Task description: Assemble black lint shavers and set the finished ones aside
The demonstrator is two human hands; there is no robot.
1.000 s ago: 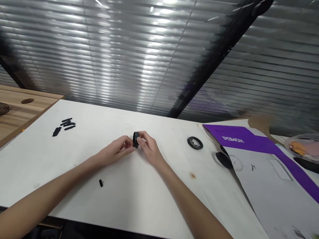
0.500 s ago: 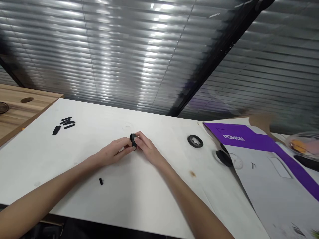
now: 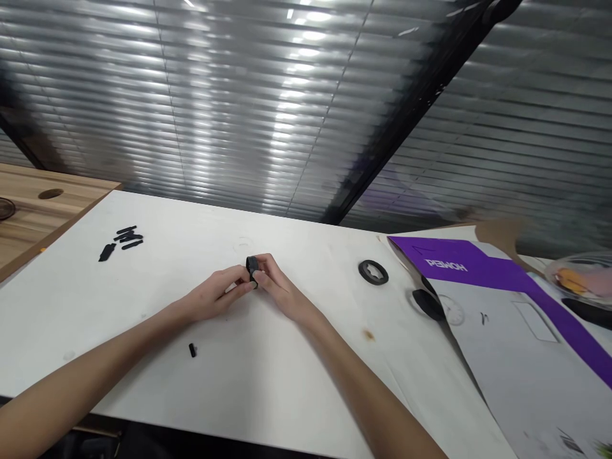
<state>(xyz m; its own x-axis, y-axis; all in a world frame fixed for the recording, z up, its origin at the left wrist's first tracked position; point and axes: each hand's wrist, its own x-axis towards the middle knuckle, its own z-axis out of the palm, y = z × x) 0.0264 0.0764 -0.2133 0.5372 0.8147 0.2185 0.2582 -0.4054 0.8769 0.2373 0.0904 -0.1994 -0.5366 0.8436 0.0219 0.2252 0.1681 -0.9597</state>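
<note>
Near the middle of the white table, a small black ring-shaped part [image 3: 252, 262] is held between both hands, its edge turned toward me. My left hand [image 3: 217, 294] pinches its near left side with thumb and fingers. From the other side, my right hand [image 3: 277, 287] grips it with the thumb in front and the fingers curled behind. The fingers cover part of its surface, so its exact kind cannot be made out. A short black cylinder [image 3: 192, 350] lies on the table just below my left forearm.
Several flat black pieces [image 3: 129, 237] lie in a loose pile at the far left. To the right are a black ring with a notched opening [image 3: 373, 272], a black rounded object [image 3: 429, 304] and a purple-and-white printed box [image 3: 507, 331]. Blinds [image 3: 229, 115] stand behind the table [image 3: 306, 382].
The right thumb has shifted lower on the black ring-shaped part, showing more of its upper edge. The whole view has drifted very slightly. Both hands keep their hold.
</note>
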